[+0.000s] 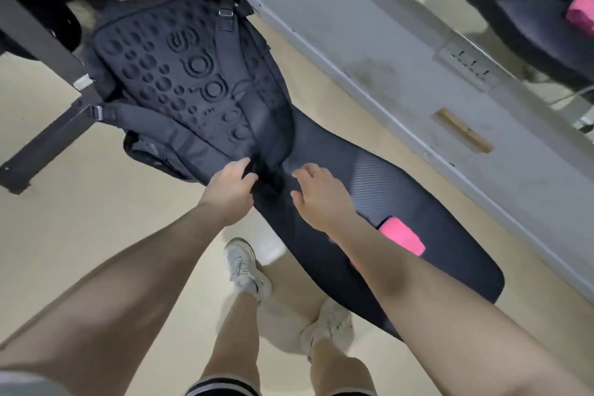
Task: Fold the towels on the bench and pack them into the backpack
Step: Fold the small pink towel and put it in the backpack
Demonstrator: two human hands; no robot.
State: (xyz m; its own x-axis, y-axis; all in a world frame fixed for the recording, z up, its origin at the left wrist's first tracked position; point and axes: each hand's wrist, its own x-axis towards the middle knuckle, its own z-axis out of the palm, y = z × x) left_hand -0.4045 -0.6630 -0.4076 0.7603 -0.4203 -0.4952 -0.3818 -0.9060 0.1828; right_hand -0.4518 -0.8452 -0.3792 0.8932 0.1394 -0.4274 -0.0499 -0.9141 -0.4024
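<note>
While you stood at the bench (324,151), your white shoes (246,268) were planted on the pale floor beside it. A folded pink towel (401,236) lay on the bench's near end, just right of your right forearm. Your right hand (321,194) hovered over the padding with its fingers loose and spread, holding nothing. Your left hand (229,188) had its fingers curled around the dark fabric at the backpack's near end. Farther off, the backpack (193,80) lay on the bench with its padded back panel up, straps trailing toward a dark metal frame (48,51).
</note>
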